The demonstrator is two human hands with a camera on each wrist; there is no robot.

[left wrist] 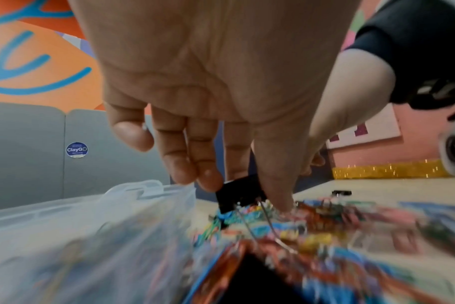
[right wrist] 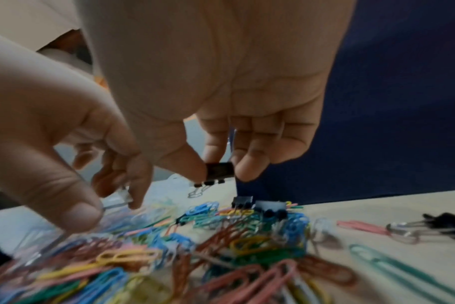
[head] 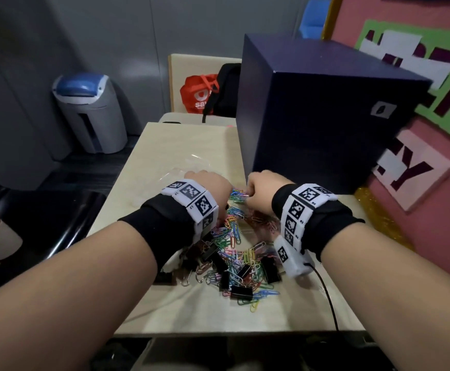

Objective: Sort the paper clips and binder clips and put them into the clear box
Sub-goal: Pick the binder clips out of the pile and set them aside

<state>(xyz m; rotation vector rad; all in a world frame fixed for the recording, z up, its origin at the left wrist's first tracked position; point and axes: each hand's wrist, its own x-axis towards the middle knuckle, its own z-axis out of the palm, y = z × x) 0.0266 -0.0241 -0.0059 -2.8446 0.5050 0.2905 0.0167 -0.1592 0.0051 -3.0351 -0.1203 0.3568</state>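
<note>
A heap of coloured paper clips (head: 231, 231) mixed with black binder clips (head: 241, 291) lies on the beige table (head: 181, 140). The clear box (head: 177, 171) stands just beyond my left hand (head: 207, 183); its rim (left wrist: 133, 191) shows in the left wrist view. My left hand (left wrist: 244, 193) pinches a black binder clip (left wrist: 237, 197) between thumb and fingers, low over the heap. My right hand (head: 261, 188) hovers at the heap's far right. In its wrist view the right hand (right wrist: 221, 168) pinches another black binder clip (right wrist: 217, 174) just above the pile.
A large dark blue box (head: 312, 116) stands right behind my right hand. A black cable (head: 325, 295) runs off the table's front right. More binder clips (right wrist: 439, 224) lie apart at the right. A grey bin (head: 92, 111) stands on the floor to the left.
</note>
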